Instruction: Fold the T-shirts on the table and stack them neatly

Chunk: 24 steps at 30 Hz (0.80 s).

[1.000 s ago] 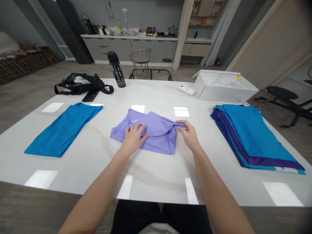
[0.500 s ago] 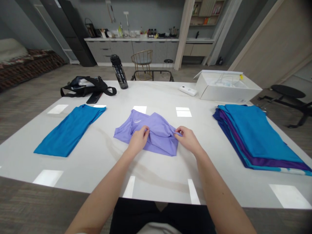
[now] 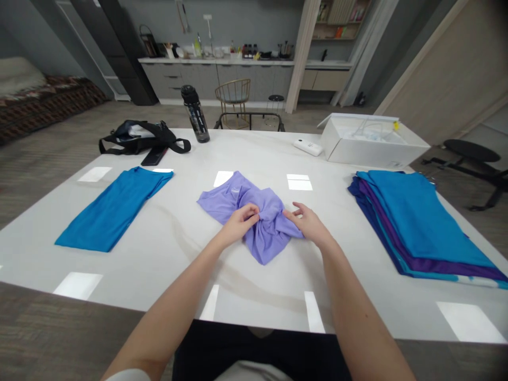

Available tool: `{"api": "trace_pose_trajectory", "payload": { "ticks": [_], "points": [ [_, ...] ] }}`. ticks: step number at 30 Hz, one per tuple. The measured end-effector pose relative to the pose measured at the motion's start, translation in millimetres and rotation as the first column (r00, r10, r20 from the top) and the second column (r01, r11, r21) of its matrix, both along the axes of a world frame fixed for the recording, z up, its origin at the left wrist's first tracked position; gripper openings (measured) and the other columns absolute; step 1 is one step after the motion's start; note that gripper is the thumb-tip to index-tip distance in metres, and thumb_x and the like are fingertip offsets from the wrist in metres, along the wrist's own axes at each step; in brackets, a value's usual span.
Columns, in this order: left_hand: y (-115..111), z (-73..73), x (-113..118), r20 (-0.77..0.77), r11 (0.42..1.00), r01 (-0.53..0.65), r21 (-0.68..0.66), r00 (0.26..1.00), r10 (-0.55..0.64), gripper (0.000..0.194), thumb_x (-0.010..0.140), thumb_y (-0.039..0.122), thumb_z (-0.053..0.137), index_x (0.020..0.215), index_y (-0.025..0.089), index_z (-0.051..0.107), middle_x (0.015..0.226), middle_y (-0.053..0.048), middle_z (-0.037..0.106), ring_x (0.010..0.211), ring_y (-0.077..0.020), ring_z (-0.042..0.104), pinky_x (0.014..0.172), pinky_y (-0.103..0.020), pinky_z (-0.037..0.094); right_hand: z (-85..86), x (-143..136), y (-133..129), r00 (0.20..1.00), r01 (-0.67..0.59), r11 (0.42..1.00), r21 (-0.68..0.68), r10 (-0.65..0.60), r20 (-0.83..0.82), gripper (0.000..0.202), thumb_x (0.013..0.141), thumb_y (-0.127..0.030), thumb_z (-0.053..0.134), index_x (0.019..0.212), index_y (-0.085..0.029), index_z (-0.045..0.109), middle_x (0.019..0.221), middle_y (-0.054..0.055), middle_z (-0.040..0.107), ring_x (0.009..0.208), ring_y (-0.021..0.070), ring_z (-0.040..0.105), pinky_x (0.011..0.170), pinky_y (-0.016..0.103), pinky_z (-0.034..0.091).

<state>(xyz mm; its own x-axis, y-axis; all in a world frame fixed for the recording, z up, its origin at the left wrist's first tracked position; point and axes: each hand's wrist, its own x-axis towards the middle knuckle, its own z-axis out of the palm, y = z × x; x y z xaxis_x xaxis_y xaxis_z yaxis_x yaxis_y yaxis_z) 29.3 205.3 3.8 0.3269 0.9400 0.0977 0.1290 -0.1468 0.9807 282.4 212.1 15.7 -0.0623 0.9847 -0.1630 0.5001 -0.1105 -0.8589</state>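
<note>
Left hand (image 3: 238, 225): thumb and forefinger drawn narrow, a pinch of lilac cloth (image 3: 265, 237) between them. Right hand (image 3: 311, 223): thumb against the cloth, the other fingers curled and standing a little off it; whether any fold is caught there, cannot tell.

Cloth lies mid-counter, in front of the person, bunched between the hands. Creases gather around a knot of folds; one corner points toward the near edge, the left end spreads flatter, with a small pale mark.

Against half a second ago: cloth lay flatter then, its lower edge nearly straight. Left hand has shifted rightward, closer to the right. Right hand's fingers then pinched the cloth's right end; now they are looser.

Farther out, unchanged: blue shirt (image 3: 115, 211) flat on the left, well apart from the cloth; pile (image 3: 428, 222) of folded blue and purple clothes on the right. Beyond the pile, box (image 3: 371, 145), white handset (image 3: 308, 147) just beside it. Far left, bottle (image 3: 196, 115), bag (image 3: 138, 138), phone (image 3: 154, 156) by the bag strap. All on the white counter (image 3: 254, 307).
</note>
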Motion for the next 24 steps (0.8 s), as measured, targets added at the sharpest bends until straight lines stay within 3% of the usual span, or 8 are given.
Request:
{"api": "trace_pose_trajectory", "payload": {
  "ticks": [7, 10, 12, 16, 18, 20, 22, 24],
  "points": [
    [-21, 28.3, -27, -0.019, 0.972, 0.184, -0.147, 0.982, -0.189, 0.027, 0.085, 0.045, 0.069, 0.086, 0.019, 0.062, 0.084, -0.003, 0.064, 0.082, -0.0173, 0.061, 0.078, -0.029, 0.048, -5.8, -14, 0, 0.973, -0.231, 0.943, 0.24, 0.226, 0.049, 0.02, 0.079, -0.033, 0.063, 0.086, -0.019, 0.076, 0.077, 0.001, 0.066, 0.072, 0.0173, 0.056, 0.069, 0.028, 0.045],
    [-24, 39.9, -47, -0.031, 0.897, 0.325, -0.299, 0.936, -0.35, 0.031, 0.088, 0.05, 0.066, 0.095, 0.02, 0.066, 0.073, -0.002, 0.066, 0.071, -0.0171, 0.062, 0.07, -0.029, 0.048, 11.0, -18, -9, 0.941, -0.192, 0.947, 0.257, 0.252, -0.226, 0.024, 0.081, -0.029, 0.06, 0.097, -0.021, 0.077, 0.09, 0.003, 0.07, 0.085, 0.0192, 0.062, 0.08, 0.031, 0.049],
    [-22, 42.8, -55, -0.073, 0.932, 0.212, -0.293, 0.967, -0.243, 0.036, 0.091, 0.055, 0.06, 0.095, 0.02, 0.066, 0.059, 0.002, 0.057, 0.057, -0.0143, 0.055, 0.06, -0.027, 0.044, 23.1, -22, -19, 0.835, -0.346, 0.927, 0.145, 0.375, -0.403, 0.024, 0.083, -0.031, 0.063, 0.099, -0.023, 0.078, 0.097, 0.003, 0.073, 0.09, 0.0203, 0.065, 0.084, 0.032, 0.051],
    [-14, 36.4, -61, -0.167, 0.965, -0.263, -0.015, 0.952, 0.257, 0.041, 0.094, 0.058, 0.054, 0.1, 0.02, 0.065, 0.056, 0.006, 0.043, 0.05, -0.0114, 0.042, 0.051, -0.024, 0.034, 39.8, -37, -40, 0.536, -0.808, 0.589, -0.006, 0.732, -0.421, 0.027, 0.083, -0.034, 0.071, 0.106, -0.024, 0.08, 0.101, 0.003, 0.075, 0.091, 0.0192, 0.068, 0.081, 0.029, 0.053],
    [-11, 30.3, -61, -0.303, 0.954, -0.259, 0.15, 0.906, 0.294, 0.039, 0.092, 0.055, 0.057, 0.109, 0.021, 0.066, 0.067, 0.003, 0.054, 0.06, -0.0141, 0.051, 0.059, -0.026, 0.041, 43.4, -44, -48, 0.389, -0.917, 0.394, -0.068, 0.838, -0.384, 0.039, 0.082, -0.036, 0.075, 0.119, -0.025, 0.077, 0.098, 0.002, 0.076, 0.083, 0.0155, 0.068, 0.074, 0.023, 0.053],
    [-11, 24.4, -59, -0.482, 0.952, -0.169, 0.257, 0.831, 0.278, 0.04, 0.091, 0.055, 0.058, 0.112, 0.022, 0.068, 0.081, -0.001, 0.064, 0.074, -0.0182, 0.059, 0.07, -0.029, 0.046, 44.3, -47, -50, 0.331, -0.944, 0.306, -0.126, 0.862, -0.384, 0.049, 0.082, -0.039, 0.077, 0.128, -0.025, 0.072, 0.097, 0.002, 0.076, 0.076, 0.0131, 0.067, 0.068, 0.02, 0.051],
    [-13, 19.4, -56, -0.629, 0.955, -0.127, 0.268, 0.728, 0.273, 0.045, 0.09, 0.06, 0.058, 0.115, 0.024, 0.07, 0.089, -0.004, 0.069, 0.082, -0.0223, 0.064, 0.075, -0.031, 0.047, 41.3, -46, -47, 0.46, -0.885, 0.453, -0.109, 0.812, -0.358, 0.049, 0.085, -0.044, 0.074, 0.129, -0.024, 0.071, 0.097, 0.003, 0.075, 0.076, 0.0141, 0.066, 0.069, 0.022, 0.052],
    [-16, 15.4, -52, -0.734, 0.961, -0.165, 0.222, 0.62, 0.277, 0.055, 0.088, 0.068, 0.057, 0.121, 0.026, 0.068, 0.088, -0.005, 0.071, 0.082, -0.026, 0.067, 0.074, -0.033, 0.047, 32.9, -42, -39, 0.754, -0.629, 0.777, 0.013, 0.614, -0.233, 0.042, 0.09, -0.047, 0.067, 0.124, -0.023, 0.072, 0.095, 0.004, 0.073, 0.078, 0.0162, 0.065, 0.072, 0.027, 0.052]
  ]
}}
